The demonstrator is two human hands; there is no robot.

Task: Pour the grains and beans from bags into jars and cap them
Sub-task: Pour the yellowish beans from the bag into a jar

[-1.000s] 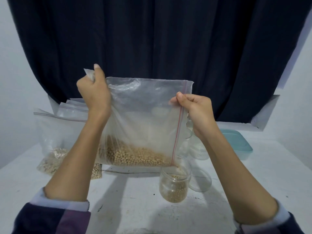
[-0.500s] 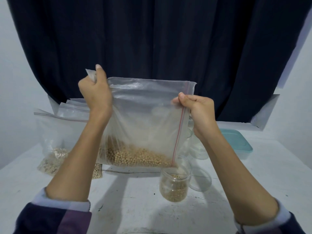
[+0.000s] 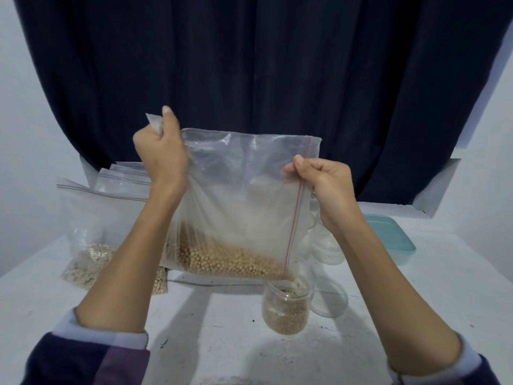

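Note:
I hold a clear zip bag (image 3: 244,195) of tan beans (image 3: 227,259) turned sideways above the white table. My left hand (image 3: 159,151) grips its upper left corner. My right hand (image 3: 323,182) pinches the red-lined zip edge on the right. The bag's lower right corner dips into the mouth of a clear jar (image 3: 286,309), which is partly filled with beans. A clear round lid (image 3: 330,298) lies just right of the jar.
More zip bags (image 3: 91,218) with pale grains stand at the left, behind my left arm. Empty clear jars (image 3: 327,245) sit behind the bag. A teal lidded box (image 3: 388,240) is at the right. A dark curtain hangs behind the table (image 3: 211,329).
The bag and both hands have shifted only slightly; the beans have slid a little toward the lower right corner over the jar.

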